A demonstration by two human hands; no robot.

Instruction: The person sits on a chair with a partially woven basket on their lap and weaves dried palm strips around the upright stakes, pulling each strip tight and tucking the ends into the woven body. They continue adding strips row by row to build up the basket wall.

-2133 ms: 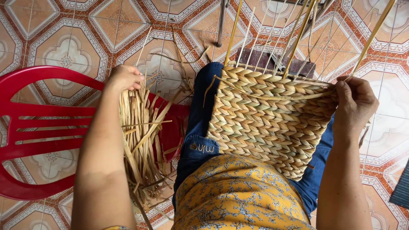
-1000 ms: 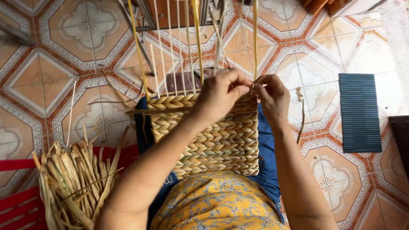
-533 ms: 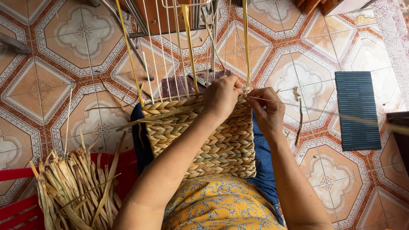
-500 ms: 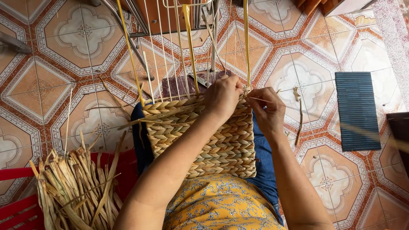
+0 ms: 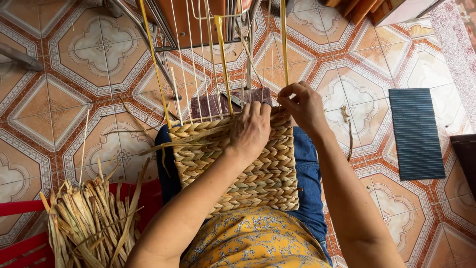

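A half-woven basket panel (image 5: 258,173) of tan braided straw rests on my lap, with thin upright ribs (image 5: 221,64) of white and yellow rising from its top edge. My left hand (image 5: 250,130) lies on the top edge of the weave, fingers pressing a flat straw strand (image 5: 186,140) that runs leftwards. At the upper right corner my right hand (image 5: 303,105) pinches a strand beside a yellow rib (image 5: 284,44).
A bundle of dried straw strips (image 5: 87,223) lies on a red plastic chair (image 5: 20,238) at lower left. A dark ribbed mat (image 5: 415,133) lies on the patterned tile floor (image 5: 54,104) at right. Metal furniture legs (image 5: 158,25) stand ahead.
Earlier my left hand was at the straw bundle on the chair. It has since come to the top edge of the weave beside my right hand, and both now work a strand there.
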